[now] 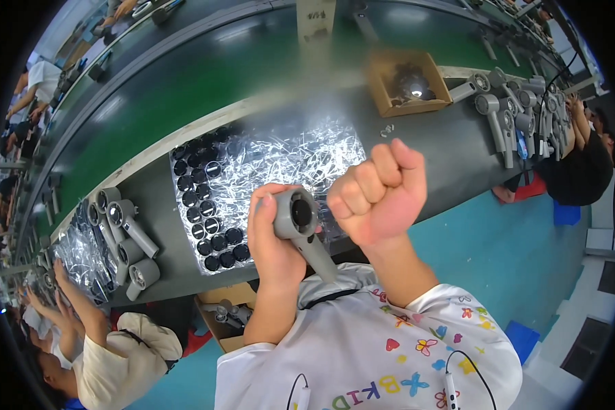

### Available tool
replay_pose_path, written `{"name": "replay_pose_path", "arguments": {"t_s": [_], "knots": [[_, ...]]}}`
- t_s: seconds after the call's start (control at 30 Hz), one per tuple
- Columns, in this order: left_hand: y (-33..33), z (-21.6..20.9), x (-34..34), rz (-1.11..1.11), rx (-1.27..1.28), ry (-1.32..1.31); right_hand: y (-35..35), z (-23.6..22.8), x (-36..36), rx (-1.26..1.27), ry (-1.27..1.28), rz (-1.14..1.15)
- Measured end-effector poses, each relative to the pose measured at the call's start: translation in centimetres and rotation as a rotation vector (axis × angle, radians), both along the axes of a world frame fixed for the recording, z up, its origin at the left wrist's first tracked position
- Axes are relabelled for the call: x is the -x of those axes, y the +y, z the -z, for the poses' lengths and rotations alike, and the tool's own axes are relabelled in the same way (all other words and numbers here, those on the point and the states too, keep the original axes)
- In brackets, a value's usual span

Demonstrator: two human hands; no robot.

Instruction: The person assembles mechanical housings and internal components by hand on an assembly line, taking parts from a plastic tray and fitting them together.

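Observation:
My left hand (275, 236) is wrapped round the head of a grey handheld fan (312, 254). The fan's round dark opening faces right, toward my other hand, and its handle slants down to the right. Just right of the fan, my right hand (383, 195) is raised in a tight fist, apart from it. No object shows in that fist. Behind both hands lies a shiny clear plastic sheet (273, 160) on the bench, with several round black caps (193, 198) in rows along its left side.
An open cardboard box (393, 106) with dark parts stands at the back. Grey fans are piled at the right (526, 106) and left (133, 236) of the bench (444, 130). Beyond runs a green conveyor belt (205, 85). Co-workers sit at both sides; another carton (222, 335) stands below.

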State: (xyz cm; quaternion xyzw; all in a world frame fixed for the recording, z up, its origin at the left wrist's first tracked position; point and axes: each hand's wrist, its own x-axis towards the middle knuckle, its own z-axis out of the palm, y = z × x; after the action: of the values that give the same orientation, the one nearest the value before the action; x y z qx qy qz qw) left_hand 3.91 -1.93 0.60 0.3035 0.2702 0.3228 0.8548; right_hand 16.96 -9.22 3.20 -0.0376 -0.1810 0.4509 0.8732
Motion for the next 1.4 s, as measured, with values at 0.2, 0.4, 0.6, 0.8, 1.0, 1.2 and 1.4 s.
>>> {"name": "replay_pose_path", "arguments": {"t_s": [0.2, 0.4, 0.6, 0.8, 1.0, 1.2, 1.4], "knots": [[1.8, 0.7, 0.7, -0.061, -0.015, -0.034, -4.9, -5.0, -3.6, -0.149, -0.138, 0.208], [-1.4, -0.6, 0.2, -0.044, -0.332, 0.027, 0.1, 0.4, 2.4, -0.076, -0.262, 0.105], [-0.6, -0.7, 0.0, 0.044, -0.067, -0.142, -0.2, 0.0, 1.6, -0.066, -0.122, 0.008], [-0.3, -0.6, 0.6, 0.073, -0.03, -0.19, -0.8, -1.0, 0.5, -0.205, 0.037, -0.176], [-0.2, -0.5, 1.0, 0.069, -0.081, -0.2, -0.2, 0.0, 0.7, -0.258, 0.204, -0.323], [-0.3, -0.4, 1.2, 0.074, -0.107, -0.224, -0.3, -0.3, 0.7, -0.272, 0.167, -0.328], [-0.1, -0.7, 1.6, 0.061, -0.059, -0.204, -3.3, -4.8, -0.1, -0.025, -0.347, 0.169]]}}
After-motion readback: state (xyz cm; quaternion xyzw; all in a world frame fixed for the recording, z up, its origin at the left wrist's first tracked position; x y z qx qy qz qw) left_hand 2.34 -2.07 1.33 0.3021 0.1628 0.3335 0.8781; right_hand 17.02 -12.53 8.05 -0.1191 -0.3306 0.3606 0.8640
